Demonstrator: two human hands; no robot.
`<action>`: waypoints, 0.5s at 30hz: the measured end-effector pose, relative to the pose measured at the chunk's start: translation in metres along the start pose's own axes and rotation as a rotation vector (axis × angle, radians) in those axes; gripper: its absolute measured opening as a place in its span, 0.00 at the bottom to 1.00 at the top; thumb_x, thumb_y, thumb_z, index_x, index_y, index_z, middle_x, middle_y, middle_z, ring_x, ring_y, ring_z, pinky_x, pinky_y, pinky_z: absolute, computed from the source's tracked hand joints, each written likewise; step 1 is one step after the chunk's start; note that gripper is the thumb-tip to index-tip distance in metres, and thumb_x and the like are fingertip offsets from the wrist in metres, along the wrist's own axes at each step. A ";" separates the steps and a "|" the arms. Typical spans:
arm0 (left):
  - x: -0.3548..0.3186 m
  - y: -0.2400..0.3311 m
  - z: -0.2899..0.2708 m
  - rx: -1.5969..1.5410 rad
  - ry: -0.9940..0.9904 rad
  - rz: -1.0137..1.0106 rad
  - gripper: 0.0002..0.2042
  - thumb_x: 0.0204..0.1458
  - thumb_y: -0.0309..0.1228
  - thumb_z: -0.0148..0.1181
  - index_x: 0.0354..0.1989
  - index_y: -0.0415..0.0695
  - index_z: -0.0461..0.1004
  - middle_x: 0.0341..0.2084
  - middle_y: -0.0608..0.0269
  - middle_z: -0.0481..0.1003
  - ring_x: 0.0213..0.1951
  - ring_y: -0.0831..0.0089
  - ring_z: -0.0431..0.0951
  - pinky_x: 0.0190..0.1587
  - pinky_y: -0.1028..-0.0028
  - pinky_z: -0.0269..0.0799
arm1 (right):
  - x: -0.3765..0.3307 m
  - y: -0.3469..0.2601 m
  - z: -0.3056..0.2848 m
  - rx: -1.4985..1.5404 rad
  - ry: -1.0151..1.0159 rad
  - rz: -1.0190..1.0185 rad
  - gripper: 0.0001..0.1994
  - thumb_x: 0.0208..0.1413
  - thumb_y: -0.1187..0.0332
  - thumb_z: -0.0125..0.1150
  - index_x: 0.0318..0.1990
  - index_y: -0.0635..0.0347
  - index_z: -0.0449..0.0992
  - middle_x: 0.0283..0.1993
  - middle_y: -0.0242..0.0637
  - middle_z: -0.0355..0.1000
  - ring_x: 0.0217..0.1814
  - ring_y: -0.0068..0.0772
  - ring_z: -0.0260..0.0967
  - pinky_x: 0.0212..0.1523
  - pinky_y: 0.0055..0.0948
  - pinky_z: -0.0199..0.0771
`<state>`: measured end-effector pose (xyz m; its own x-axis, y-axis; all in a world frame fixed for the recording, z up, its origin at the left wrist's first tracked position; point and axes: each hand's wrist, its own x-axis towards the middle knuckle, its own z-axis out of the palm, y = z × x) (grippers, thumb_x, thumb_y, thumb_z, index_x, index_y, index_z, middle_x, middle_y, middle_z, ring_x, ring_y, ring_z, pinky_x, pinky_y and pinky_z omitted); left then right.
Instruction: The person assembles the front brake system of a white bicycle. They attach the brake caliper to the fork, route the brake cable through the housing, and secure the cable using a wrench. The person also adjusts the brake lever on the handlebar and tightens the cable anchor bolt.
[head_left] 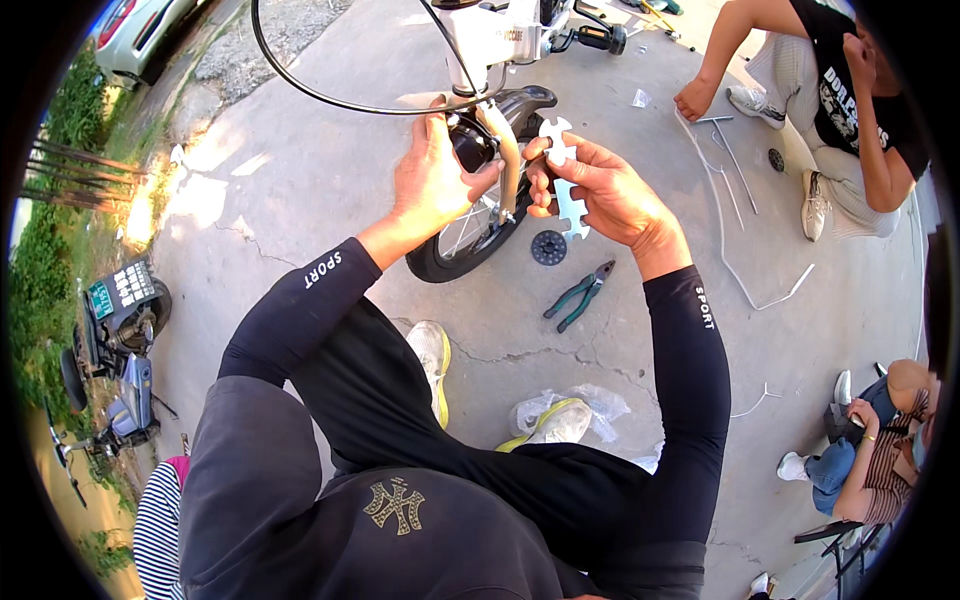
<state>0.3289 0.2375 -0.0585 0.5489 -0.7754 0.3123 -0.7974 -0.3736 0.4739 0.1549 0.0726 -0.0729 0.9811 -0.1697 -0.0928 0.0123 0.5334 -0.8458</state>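
Observation:
In front of me stands a bicycle with a white frame (pixel 515 42), a black front mudguard (pixel 525 100) and a front wheel (pixel 450 262). My left hand (pixel 432 178) is closed around a rounded black part, which looks like a lamp (pixel 470 145), at the front of the fork. Part of it is hidden by my fingers. Just right of the tan-coloured fork leg (pixel 508 170), my right hand (pixel 612 190) grips a flat silver multi-spanner (pixel 573 208) with notched ends. One end sticks up above my fingers, the other hangs below.
Pliers with green handles (pixel 580 297) and a black perforated disc (pixel 548 248) lie on the concrete. Crumpled clear plastic (pixel 600 408) lies by my right shoe. Metal rods (pixel 735 170) lie near a seated person at the right. A parked scooter (pixel 125 390) is at the left.

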 end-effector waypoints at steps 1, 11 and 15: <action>0.000 0.000 0.001 0.019 -0.015 -0.016 0.48 0.44 0.43 0.74 0.69 0.41 0.49 0.57 0.43 0.67 0.49 0.42 0.79 0.47 0.54 0.78 | 0.004 0.000 0.002 -0.016 0.016 0.011 0.13 0.68 0.61 0.56 0.53 0.56 0.76 0.40 0.24 0.74 0.41 0.18 0.65 0.44 0.23 0.60; -0.001 -0.003 0.004 0.053 0.011 0.010 0.52 0.39 0.43 0.76 0.70 0.38 0.49 0.56 0.46 0.67 0.49 0.47 0.79 0.45 0.57 0.80 | 0.022 -0.016 0.018 -0.554 0.234 0.041 0.15 0.70 0.67 0.47 0.56 0.69 0.70 0.38 0.36 0.76 0.37 0.23 0.75 0.38 0.25 0.77; 0.000 0.001 0.003 0.049 -0.003 -0.023 0.50 0.41 0.40 0.74 0.71 0.44 0.48 0.56 0.46 0.68 0.48 0.44 0.80 0.46 0.55 0.79 | 0.024 -0.020 0.017 -0.578 0.169 0.034 0.12 0.69 0.65 0.49 0.50 0.65 0.73 0.36 0.33 0.77 0.32 0.23 0.77 0.35 0.24 0.78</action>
<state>0.3277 0.2355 -0.0602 0.5665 -0.7678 0.2992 -0.7960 -0.4158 0.4399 0.1812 0.0715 -0.0493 0.9342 -0.3151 -0.1672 -0.1723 0.0119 -0.9850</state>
